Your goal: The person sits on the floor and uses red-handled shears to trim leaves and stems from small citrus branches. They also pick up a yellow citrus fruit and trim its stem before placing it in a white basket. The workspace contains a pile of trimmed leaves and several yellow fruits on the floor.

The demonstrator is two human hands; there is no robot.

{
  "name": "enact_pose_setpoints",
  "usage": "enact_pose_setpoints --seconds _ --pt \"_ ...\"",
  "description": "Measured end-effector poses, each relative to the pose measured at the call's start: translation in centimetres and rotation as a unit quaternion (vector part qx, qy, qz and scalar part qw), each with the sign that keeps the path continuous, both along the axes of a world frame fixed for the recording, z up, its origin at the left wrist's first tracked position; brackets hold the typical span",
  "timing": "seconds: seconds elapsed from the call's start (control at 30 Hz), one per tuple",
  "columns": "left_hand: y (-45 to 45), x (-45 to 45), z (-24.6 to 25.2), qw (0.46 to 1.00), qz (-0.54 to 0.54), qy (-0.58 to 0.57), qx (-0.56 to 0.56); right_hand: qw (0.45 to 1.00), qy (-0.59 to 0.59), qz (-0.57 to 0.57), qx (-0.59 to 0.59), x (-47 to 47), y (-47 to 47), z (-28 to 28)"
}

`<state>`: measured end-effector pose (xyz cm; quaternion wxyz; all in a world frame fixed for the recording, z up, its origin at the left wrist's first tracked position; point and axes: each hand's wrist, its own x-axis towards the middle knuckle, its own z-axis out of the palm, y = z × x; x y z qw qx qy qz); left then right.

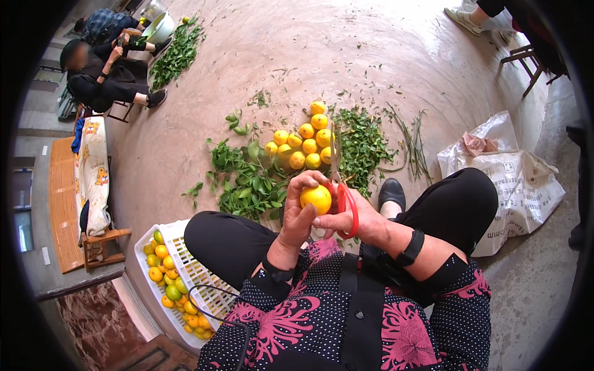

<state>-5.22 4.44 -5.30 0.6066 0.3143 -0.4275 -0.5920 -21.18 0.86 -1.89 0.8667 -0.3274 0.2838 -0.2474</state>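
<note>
A yellow-orange citrus fruit (316,200) rests in the fingers of my left hand (293,218), held above my lap. My right hand (357,215) grips red-handled scissors (348,211), whose blades point away from me. The tips of my right fingers reach close to the fruit. Beyond my hands, a group of yellow citrus fruits (310,146) lies on the floor. Leafy green twigs (250,181) lie left of that group, and a heap of cut leaves (362,139) lies to its right.
A white plastic crate (204,259) of citrus fruits (169,283) stands by my left knee. A white woven sack (506,195) lies at the right, near bare stems (413,139). Two people (100,69) sit far left beside a leaf heap (176,55); another person's leg (468,21) shows upper right.
</note>
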Motion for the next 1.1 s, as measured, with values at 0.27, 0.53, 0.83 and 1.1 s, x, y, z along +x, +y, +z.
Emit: enact_pose_setpoints --seconds 0.27,0.53,0.83,1.1 --pt "-0.1 -0.2 0.2 0.994 0.077 -0.060 0.049 0.981 0.035 -0.149 -0.118 0.6 -0.2 -1.4" --pt "0.0 0.1 0.1 0.987 0.090 -0.125 0.036 0.969 0.093 -0.140 -0.183 0.5 -0.1 -2.3" --pt "-0.1 0.8 -0.6 0.995 0.085 -0.054 0.011 0.985 -0.005 -0.127 -0.117 0.4 0.0 -1.3" --pt "-0.2 0.7 0.0 0.988 0.109 0.086 0.073 0.988 0.006 -0.110 -0.112 0.6 -0.1 -1.2"
